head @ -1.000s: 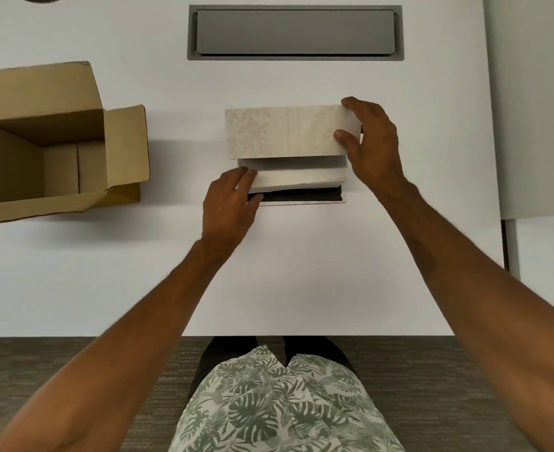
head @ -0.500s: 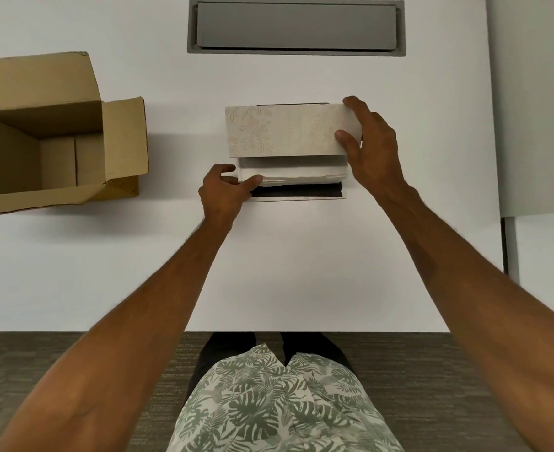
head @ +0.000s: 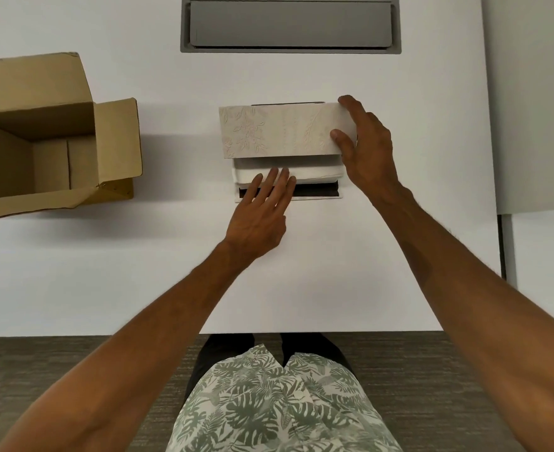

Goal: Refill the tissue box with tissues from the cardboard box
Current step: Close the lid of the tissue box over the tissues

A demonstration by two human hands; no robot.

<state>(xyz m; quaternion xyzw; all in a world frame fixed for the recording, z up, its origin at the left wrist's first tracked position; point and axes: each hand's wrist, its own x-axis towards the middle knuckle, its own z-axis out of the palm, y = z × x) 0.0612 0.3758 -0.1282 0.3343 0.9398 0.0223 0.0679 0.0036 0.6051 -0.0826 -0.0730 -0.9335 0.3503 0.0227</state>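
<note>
From my remote station I find the tissue box (head: 282, 132) at mid-surface, tipped so its embossed cover faces the camera and its open side faces the person; the white tissues (head: 314, 172) sit partly inside that opening, their near edge showing above the dark interior and the box's bottom lip. The cardboard box (head: 50, 141) stands well apart to the left with flaps open, and what I can see of its inside looks empty. The white surface (head: 106, 272) carries both. I judge the tissue stack light, soft and easily crumpled or fanned; it should be pushed flat along its long near edge, not pinched at one corner. The box itself appears thin-walled and light, liable to slide unless braced at an end. The left hand (head: 262, 210) is open, fingers (head: 277, 182) extended and close together, tips laid on the near face of the stack, gripping nothing. The right hand (head: 363, 148) is spread around the right end of the box, thumb on the front cover and fingers over the far top corner, clamped on it as a brace. I judge the stack not yet fully seated.
</note>
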